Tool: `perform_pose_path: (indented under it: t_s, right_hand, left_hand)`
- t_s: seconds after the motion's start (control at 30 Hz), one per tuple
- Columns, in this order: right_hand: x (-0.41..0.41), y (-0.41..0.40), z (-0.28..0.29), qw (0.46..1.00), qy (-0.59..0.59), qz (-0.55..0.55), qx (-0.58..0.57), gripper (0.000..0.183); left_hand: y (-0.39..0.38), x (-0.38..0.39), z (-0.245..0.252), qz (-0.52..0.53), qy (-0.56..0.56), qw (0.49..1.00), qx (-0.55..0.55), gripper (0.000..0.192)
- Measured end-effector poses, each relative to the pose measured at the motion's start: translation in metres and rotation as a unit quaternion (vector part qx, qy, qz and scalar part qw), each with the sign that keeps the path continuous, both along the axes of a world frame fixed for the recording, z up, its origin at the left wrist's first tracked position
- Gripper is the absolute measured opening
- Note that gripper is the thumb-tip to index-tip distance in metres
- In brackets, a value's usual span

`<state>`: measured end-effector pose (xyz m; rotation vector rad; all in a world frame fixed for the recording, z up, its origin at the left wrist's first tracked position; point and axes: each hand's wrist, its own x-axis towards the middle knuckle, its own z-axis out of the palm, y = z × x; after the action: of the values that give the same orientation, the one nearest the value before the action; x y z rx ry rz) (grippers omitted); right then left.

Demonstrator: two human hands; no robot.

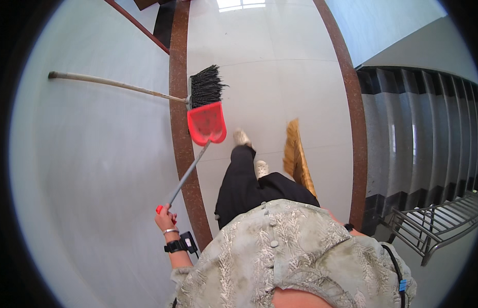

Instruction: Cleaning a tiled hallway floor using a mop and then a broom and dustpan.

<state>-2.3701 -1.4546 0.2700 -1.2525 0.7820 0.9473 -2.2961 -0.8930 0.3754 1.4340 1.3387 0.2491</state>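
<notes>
My left hand (165, 218) grips the top of the grey handle of a long-handled dustpan (207, 121), whose end is red. The red pan hangs ahead of my left leg, with dark smudges inside. It overlaps the lower end of a push broom (206, 86) with black bristles. To my right a straw broom (295, 158) points forward, bristles outward, and its upper end disappears behind my clothes. My right hand is hidden by my shirt; only part of that forearm with a black wrist strap shows.
The push broom's wooden handle leans along the white wall (108, 161) at left. A brown border strip (179, 115) edges the pale tile floor (269, 88). At right, dark-edged stairs (412, 131) adjoin the floor, with a metal slatted bench or rack (435, 223) near them.
</notes>
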Motion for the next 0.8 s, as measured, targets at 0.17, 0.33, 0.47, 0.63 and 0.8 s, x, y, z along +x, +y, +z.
perform_pose_path:
  t_s: [0.17,0.33,0.47,0.63,0.8]
  right_hand:
    - [0.152,0.003,0.017,0.983,-0.148,0.027,-0.110,0.037]
    - [0.308,0.008,0.041,0.990,-0.123,-0.044,-0.055,0.042]
    - [0.386,-0.020,0.000,0.958,-0.166,0.024,-0.234,0.051]
    - [0.518,-0.022,0.019,0.921,-0.203,0.145,-0.300,0.059]
    - [0.648,0.015,0.012,0.913,-0.211,0.245,-0.248,0.054]
  left_hand:
    - [-0.015,0.093,-0.022,-0.048,-0.012,0.999,0.003,0.015]
    - [-0.034,0.195,-0.045,-0.074,0.056,0.995,0.018,0.017]
    - [-0.055,0.283,-0.053,-0.076,0.075,0.994,0.019,0.020]
    - [-0.056,0.338,-0.064,-0.156,0.117,0.977,0.088,0.023]
    - [-0.060,0.364,-0.079,-0.119,0.144,0.980,0.070,0.026]
